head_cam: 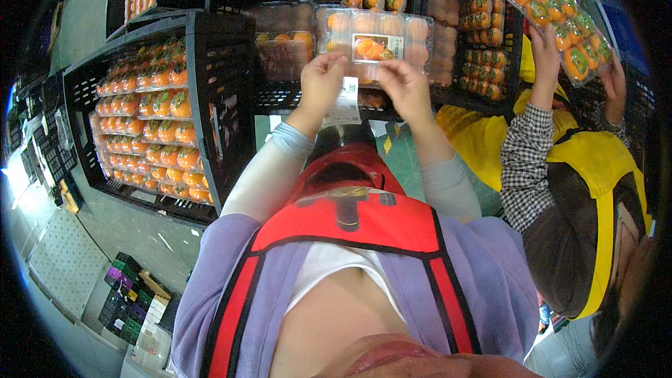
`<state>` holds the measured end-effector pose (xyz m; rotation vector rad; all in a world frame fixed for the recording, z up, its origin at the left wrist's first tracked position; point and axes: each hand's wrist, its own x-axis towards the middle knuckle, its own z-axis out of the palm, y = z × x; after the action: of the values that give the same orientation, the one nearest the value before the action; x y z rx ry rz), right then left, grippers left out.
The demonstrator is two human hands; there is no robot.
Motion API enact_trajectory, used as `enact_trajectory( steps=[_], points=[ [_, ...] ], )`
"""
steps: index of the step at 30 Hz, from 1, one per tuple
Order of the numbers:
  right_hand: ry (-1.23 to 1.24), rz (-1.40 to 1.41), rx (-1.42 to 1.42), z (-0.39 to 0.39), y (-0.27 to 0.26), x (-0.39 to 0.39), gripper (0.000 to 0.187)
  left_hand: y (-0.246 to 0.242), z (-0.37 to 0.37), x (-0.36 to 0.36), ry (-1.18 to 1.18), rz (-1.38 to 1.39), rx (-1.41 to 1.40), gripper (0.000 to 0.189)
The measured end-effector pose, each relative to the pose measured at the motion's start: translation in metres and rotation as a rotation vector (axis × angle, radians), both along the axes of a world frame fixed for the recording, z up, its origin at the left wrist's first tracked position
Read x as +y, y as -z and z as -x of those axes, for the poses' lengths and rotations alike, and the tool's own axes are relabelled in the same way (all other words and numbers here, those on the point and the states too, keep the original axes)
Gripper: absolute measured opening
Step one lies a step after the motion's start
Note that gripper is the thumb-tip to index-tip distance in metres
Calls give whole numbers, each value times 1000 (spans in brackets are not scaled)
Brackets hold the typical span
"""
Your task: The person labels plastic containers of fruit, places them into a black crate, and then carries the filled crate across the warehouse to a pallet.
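Observation:
In front of me a clear plastic clamshell pack of persimmons point(338, 22) rests on the packs in a black crate. A picture label point(378, 48) sits on its lid. My left hand point(321, 84) is at the pack's near edge, its thumb and fingers pinching a white strip of printed labels point(347, 102) that hangs below. My right hand point(408, 89) is just right of the strip, fingertips bent together at the picture label's lower right corner. Whether those fingertips hold a small sticker cannot be made out.
Stacked persimmon packs point(168, 131) fill a black plastic crate point(226, 115) on my left. More packs point(480, 73) stand in a crate at right. Beside me a co-worker in a yellow apron point(593, 168) holds up another persimmon pack point(562, 26) with both hands.

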<state>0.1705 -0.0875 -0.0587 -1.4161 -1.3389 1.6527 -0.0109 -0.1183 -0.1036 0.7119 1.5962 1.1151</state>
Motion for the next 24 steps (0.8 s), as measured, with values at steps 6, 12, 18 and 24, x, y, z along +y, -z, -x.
enact_trajectory(
  steps=[6, 12, 18, 24],
  points=[
    [58, -47, 26, 15, -4, -49, 24, -28, -13, -10, 23, 68, -107, 20],
    [60, -264, -158, -2, -27, -70, 15, -19, -36, -42, 133, 141, -124, 26],
    [110, -436, -191, -27, -9, -83, 10, -17, -51, -53, 182, 213, -155, 33],
    [480, -151, -146, -73, 9, -49, 10, -34, -41, -51, 520, -60, 377, 33]
  ],
)
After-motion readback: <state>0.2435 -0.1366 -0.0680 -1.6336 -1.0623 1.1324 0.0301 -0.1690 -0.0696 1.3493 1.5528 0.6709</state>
